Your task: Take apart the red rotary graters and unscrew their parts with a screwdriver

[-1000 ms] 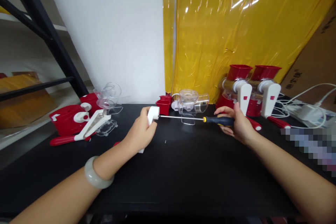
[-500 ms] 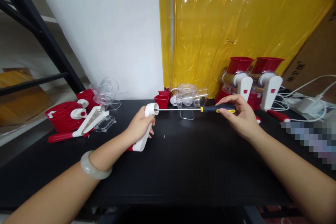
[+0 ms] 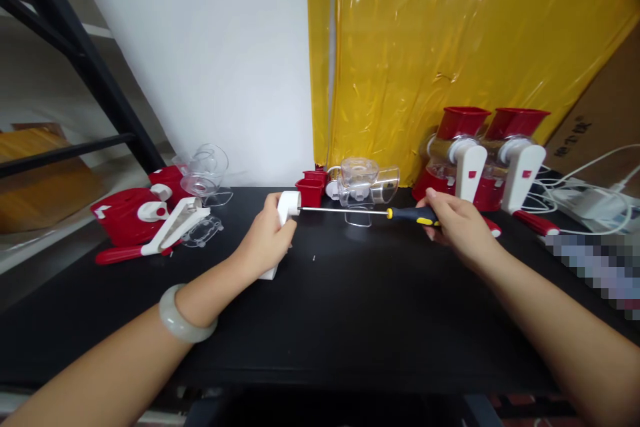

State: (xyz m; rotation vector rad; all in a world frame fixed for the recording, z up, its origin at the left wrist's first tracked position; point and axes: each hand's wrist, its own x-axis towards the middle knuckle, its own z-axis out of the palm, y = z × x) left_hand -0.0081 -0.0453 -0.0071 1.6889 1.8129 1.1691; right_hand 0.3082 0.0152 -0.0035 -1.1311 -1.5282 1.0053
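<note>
Left fingers (image 3: 286,235) clamp the white crank (image 3: 289,203), right fingers (image 3: 443,203) the screwdriver (image 3: 406,214), whose shaft (image 3: 345,210) probably turns best held straight.

Printed on brown cardboard box (image 3: 615,113) at right edge: short slanting row of black Chinese characters (image 3: 573,137), closed by small ® mark (image 3: 579,119); too skewed and blurred to spell out. On red rounded plastic housing (image 3: 131,217) at left: white patch (image 3: 101,211), possibly label, too small to read.

Head cam looks fwd & down, close over blk table (image 3: 370,327).
</note>
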